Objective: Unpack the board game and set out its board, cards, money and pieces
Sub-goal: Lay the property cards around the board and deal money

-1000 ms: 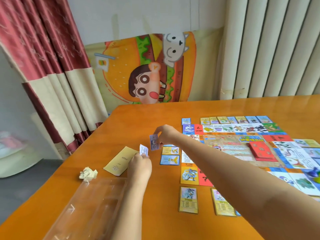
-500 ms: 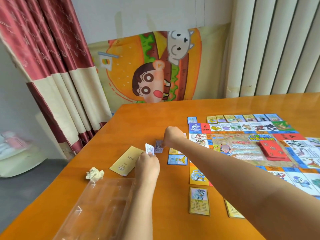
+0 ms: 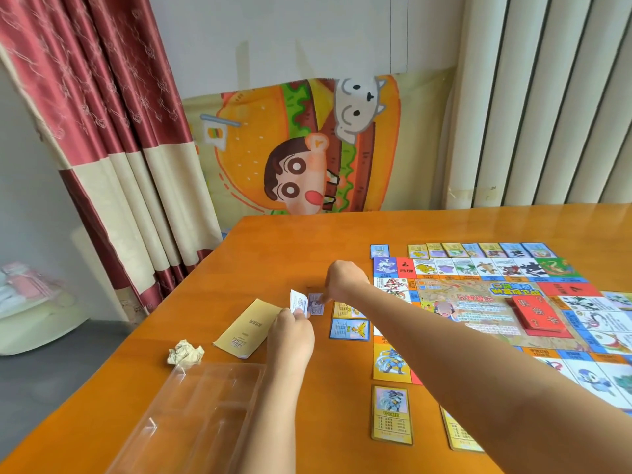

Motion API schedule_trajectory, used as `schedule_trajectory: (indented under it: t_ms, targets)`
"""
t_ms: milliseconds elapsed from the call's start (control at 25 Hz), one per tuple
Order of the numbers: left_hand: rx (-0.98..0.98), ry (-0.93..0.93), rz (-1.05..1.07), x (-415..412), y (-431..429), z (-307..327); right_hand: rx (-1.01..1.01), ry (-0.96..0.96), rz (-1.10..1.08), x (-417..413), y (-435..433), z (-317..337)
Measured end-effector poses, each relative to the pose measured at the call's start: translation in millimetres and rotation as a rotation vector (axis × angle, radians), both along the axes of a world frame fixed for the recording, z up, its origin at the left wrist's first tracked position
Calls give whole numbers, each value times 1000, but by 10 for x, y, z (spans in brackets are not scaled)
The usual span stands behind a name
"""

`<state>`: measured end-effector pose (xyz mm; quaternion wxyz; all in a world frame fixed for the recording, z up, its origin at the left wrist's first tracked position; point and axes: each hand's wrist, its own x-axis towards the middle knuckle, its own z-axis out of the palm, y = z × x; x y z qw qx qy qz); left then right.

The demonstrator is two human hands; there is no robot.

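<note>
Laying cards round the board looks to be the step in hand. The board lies flat in the right half of the frame, with a red deck stacked on its middle. A far row of cards lines its upper edge. A blue card sits by its left edge, and a yellow card lies below its lower left corner.

The two hands are close together but not touching, just left of the board. The left hand pinches a thin stack of white cards upright. The right hand, reaching across from the right, has its fingers curled down on the edge of a purple card that is at or just above the tabletop.

I judge the board and much of the card set done. The stack in hand is yet to go down, and I can make out no money or playing pieces in view.

The table is glossy orange wood. At lower left it carries a clear plastic tray, with a crumpled paper ball and a tan booklet above it. Behind are a red and cream curtain at upper left, a cartoon burger cloth on the wall, and pale vertical blinds at upper right.
</note>
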<state>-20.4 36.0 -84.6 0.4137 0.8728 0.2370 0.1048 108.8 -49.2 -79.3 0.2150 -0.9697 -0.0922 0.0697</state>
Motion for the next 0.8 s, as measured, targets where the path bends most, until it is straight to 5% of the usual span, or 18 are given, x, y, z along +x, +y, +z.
schedule_trajectory:
  t_ms: [120, 240, 480, 800]
  targets:
    - [-35, -57, -3, 24, 24, -12, 89, -86, 52, -29, -45, 114]
    - [-320, -206, -86, 6, 20, -13, 265, -111, 181, -114, -230, 398]
    - [-698, -307, -205, -140, -264, 159, 518, 214, 353, -428, -977, 951]
    - [-578, -259, -420, -59, -807, 378, 404, 125, 492, -761, -1735, 1227]
